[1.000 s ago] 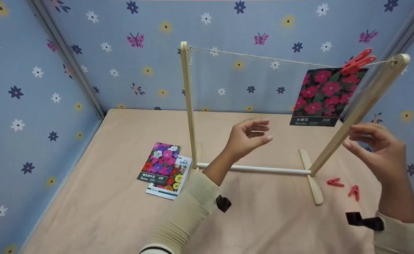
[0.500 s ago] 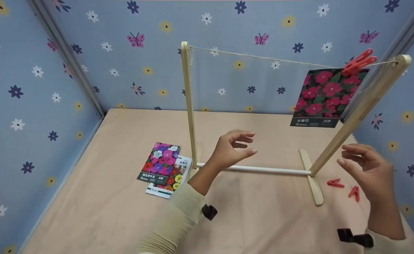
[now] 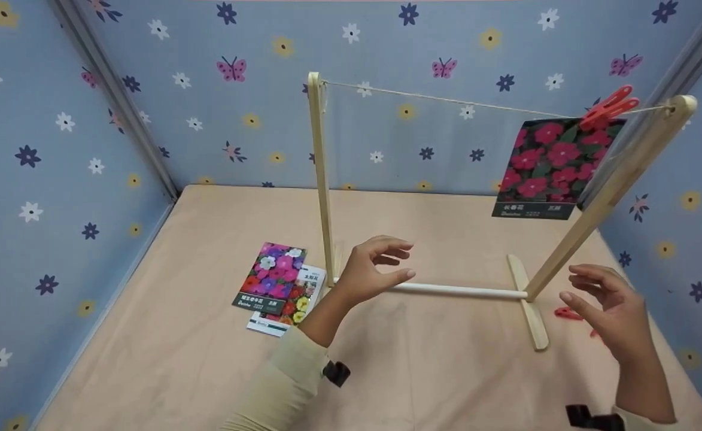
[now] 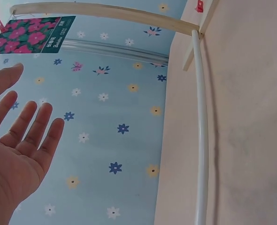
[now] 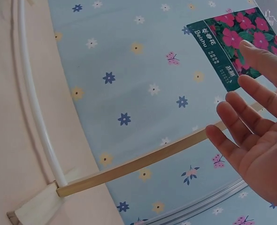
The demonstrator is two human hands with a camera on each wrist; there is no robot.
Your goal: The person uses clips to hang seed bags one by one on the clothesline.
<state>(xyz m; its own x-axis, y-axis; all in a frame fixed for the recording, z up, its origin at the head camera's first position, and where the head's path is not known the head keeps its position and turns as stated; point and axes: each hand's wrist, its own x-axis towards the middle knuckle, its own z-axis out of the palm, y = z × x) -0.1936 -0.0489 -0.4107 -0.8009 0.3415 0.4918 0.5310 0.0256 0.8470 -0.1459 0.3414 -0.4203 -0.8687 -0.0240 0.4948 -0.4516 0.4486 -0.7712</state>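
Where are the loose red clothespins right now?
In the head view, the loose red clothespins lie on the mat at the right, just beyond the rack's right foot, partly hidden behind the right hand.

Beyond both hands, a pale wooden rack (image 3: 321, 179) with a white crossbar (image 3: 458, 290) carries a seed packet (image 3: 551, 167) of red flowers on black, pinned by a red clothespin (image 3: 608, 108). Left of the left hand (image 3: 371, 272) lie packets (image 3: 276, 287) printed with pink, purple, white and yellow blooms. A red peg (image 3: 566, 312) lies by the right hand (image 3: 611, 311). The walls (image 3: 57, 179) are blue, with flowers and butterflies; the floor (image 3: 446, 371) is beige.
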